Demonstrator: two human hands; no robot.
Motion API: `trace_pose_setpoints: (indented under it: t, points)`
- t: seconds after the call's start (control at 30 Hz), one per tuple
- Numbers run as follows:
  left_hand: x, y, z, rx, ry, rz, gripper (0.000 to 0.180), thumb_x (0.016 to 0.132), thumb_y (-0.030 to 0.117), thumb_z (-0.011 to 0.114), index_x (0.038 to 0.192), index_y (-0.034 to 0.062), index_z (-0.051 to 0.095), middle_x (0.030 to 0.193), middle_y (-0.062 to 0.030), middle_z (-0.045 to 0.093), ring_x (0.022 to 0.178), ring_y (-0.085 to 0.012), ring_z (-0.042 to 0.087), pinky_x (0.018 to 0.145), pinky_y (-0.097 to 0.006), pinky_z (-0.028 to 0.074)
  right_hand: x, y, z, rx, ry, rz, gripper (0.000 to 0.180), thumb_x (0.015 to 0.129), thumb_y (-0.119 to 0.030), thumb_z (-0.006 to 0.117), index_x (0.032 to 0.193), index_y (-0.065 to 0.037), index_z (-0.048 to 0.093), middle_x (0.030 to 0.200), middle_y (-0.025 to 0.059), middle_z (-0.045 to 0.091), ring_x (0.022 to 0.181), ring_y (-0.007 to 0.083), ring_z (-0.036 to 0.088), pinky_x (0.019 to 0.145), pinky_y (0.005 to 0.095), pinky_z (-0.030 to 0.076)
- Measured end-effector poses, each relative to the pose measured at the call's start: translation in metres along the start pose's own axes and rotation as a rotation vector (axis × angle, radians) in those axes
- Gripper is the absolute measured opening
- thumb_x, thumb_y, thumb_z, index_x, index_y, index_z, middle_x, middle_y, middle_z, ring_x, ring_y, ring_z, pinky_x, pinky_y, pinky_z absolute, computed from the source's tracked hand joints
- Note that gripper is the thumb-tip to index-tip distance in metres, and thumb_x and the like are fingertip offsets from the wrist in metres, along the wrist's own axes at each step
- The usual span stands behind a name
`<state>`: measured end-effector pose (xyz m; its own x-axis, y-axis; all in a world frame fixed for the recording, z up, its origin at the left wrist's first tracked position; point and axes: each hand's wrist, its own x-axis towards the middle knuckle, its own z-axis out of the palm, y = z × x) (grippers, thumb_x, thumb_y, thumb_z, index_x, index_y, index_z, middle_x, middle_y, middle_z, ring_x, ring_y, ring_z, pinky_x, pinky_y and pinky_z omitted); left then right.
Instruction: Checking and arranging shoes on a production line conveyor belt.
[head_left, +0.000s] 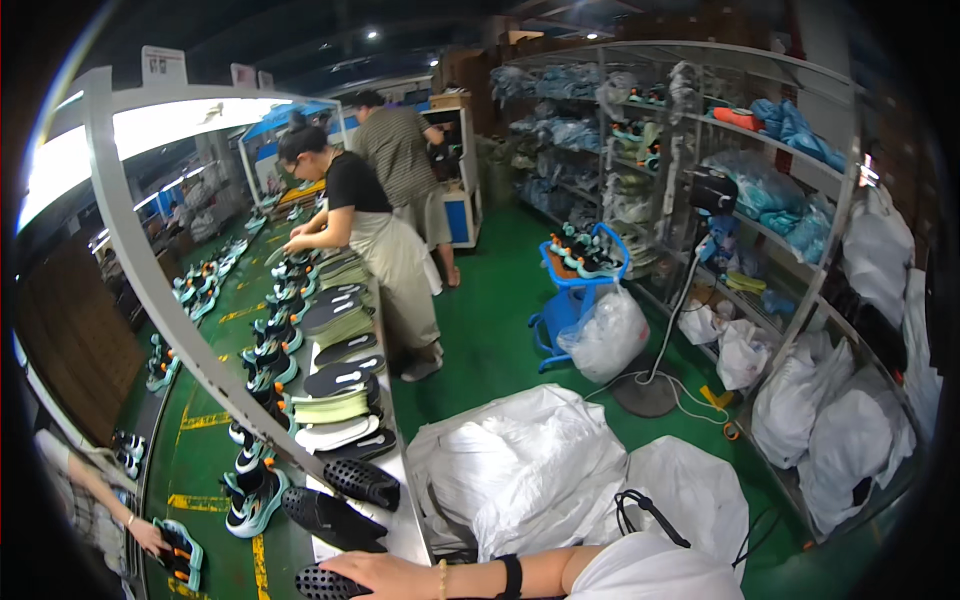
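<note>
My right hand point(385, 574) reaches in at the lower edge, wearing a beaded bracelet and a black wristband. Its fingers close over the end of a black piece dotted with holes point(325, 583), shaped like a shoe sole; the frame cuts off part of the grip. Just beyond lie a smooth black shoe-shaped piece point(333, 518) and another dotted black one point(362, 483). Further along the bench, black insoles point(345, 378) and pale green ones point(332, 408) lie in stacks. Black and mint sneakers point(255, 498) stand in a row to their left. My left hand is out of sight.
White sacks point(520, 460) crowd the bench's right side. A blue cart point(580, 290) holds shoes, beside a stand fan point(645, 392) and loaded shelves point(760, 220). Two people point(365, 190) stand along the bench. At lower left, another person's hand point(150, 537) touches a sneaker. A metal post point(150, 250) slants across.
</note>
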<state>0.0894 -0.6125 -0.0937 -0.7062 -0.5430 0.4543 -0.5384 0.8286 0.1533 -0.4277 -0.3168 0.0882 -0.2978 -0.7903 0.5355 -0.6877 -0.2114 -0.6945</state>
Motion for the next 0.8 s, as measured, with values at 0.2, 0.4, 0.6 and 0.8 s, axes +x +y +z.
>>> trace_pose_setpoints:
  t: [0.2,0.4,0.6,0.8]
  points:
    - [0.123,0.114,-0.004,0.011,-0.165,-0.778,0.059,0.068,0.020,0.072,0.123,0.0072,0.054,0.113,-0.0154,0.063,0.100,-0.0307,0.061,0.089,-0.039,0.048,-0.025,0.031,-0.021,-0.015,-0.043,0.168,0.062,0.076,-0.021,0.071,0.128,0.000,0.043,0.134,0.0219,0.043,0.123,0.0367,0.045,0.104,0.0384,0.037]
    - [0.077,0.126,-0.059,-0.158,0.295,-0.908,0.074,0.069,0.015,0.075,0.135,0.0026,0.043,0.124,-0.0220,0.055,0.111,-0.0353,0.056,0.097,-0.038,0.044,-0.005,-0.033,-0.021,-0.005,-0.049,0.193,0.061,0.077,-0.016,0.072,0.128,0.003,0.044,0.125,0.0231,0.053,0.116,0.0363,0.052,0.100,0.0371,0.040]
    - [0.102,0.233,-0.091,-0.119,0.061,-0.705,0.053,0.075,0.029,0.069,0.123,0.0103,0.056,0.103,-0.0130,0.063,0.110,-0.0337,0.049,0.100,-0.044,0.035,0.017,-0.120,-0.007,0.345,0.004,0.115,0.050,0.082,-0.012,0.069,0.124,0.002,0.047,0.097,0.0168,0.068,0.087,0.0181,0.066,0.079,0.0295,0.051]
    - [0.084,0.225,-0.057,0.134,-0.045,-0.714,0.027,0.077,0.034,0.067,0.088,0.0097,0.069,0.088,-0.0102,0.068,0.088,-0.0293,0.062,0.074,-0.043,0.046,0.033,-0.176,0.114,-0.198,-0.522,-0.058,0.038,0.083,-0.028,0.067,0.097,0.005,0.052,0.080,0.0245,0.064,0.078,0.0404,0.064,0.068,0.0461,0.051]
